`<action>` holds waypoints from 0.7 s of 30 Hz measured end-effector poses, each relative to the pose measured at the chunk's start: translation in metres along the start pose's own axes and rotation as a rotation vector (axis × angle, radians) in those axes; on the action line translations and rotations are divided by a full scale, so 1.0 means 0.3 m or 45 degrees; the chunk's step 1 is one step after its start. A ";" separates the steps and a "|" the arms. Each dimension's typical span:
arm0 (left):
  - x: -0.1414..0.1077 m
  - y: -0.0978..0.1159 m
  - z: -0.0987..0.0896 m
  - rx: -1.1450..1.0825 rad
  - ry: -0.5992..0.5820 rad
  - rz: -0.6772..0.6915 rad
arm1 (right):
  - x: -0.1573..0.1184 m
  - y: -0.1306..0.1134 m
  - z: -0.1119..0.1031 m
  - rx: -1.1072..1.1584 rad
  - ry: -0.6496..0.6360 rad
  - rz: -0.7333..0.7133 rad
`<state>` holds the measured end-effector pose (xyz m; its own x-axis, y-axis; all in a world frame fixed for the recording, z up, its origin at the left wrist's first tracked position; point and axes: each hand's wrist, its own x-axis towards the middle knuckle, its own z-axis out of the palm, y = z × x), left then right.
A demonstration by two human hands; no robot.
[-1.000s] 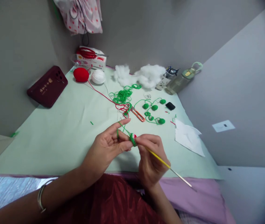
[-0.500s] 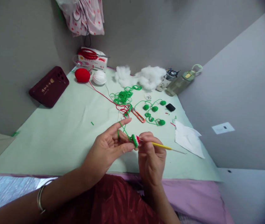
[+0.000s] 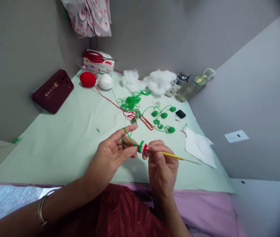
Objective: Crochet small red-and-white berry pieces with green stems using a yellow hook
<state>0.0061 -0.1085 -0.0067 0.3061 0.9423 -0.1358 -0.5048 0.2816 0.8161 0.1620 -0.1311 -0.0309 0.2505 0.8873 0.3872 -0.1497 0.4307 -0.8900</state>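
Observation:
A small round crocheted piece (image 3: 143, 147), banded green, white and red, is between my hands just above the table. The thumb and fingers of my left hand (image 3: 111, 151) pinch its green edge. Green yarn (image 3: 128, 134) loops over my raised left index finger and runs down to the piece. In my right hand (image 3: 163, 164) is a yellow-handled crochet hook (image 3: 171, 154), held like a pen. One metal end meets the piece near its red side; the other sticks out to the right. My right fingertips are close against the red part, hiding some of it.
Beyond my hands lie tangled green yarn (image 3: 130, 102), orange thread snips (image 3: 146, 121) and several green crocheted balls (image 3: 164, 115). Red (image 3: 88, 79) and white (image 3: 105, 81) yarn balls, stuffing (image 3: 160, 82), a bottle (image 3: 191, 88) and a phone (image 3: 53, 91) stand farther off. White paper (image 3: 199, 148) lies right.
My right hand and the hook have shifted slightly right. The crocheted piece has turned, showing more red, and my left thumb has drawn back to its edge.

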 end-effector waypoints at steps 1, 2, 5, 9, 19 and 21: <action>0.000 0.001 0.000 -0.003 0.003 -0.009 | 0.000 -0.001 -0.001 0.002 0.002 0.002; 0.000 0.002 0.001 -0.004 0.006 -0.016 | 0.000 -0.001 -0.001 0.007 0.004 0.003; 0.003 0.006 0.001 -0.001 0.017 -0.022 | 0.000 -0.002 0.000 0.028 -0.002 -0.003; 0.008 0.011 0.001 0.011 0.046 -0.004 | -0.004 -0.003 0.002 -0.004 0.028 -0.018; 0.005 0.006 -0.005 0.018 0.028 -0.010 | -0.006 -0.004 -0.006 -0.032 -0.023 -0.037; 0.006 0.001 -0.011 0.042 0.021 0.000 | -0.004 -0.005 -0.006 -0.048 -0.017 -0.038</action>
<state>0.0038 -0.1061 -0.0085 0.2926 0.9453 -0.1444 -0.4777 0.2753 0.8343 0.1636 -0.1331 -0.0305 0.2415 0.8762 0.4171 -0.1057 0.4510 -0.8863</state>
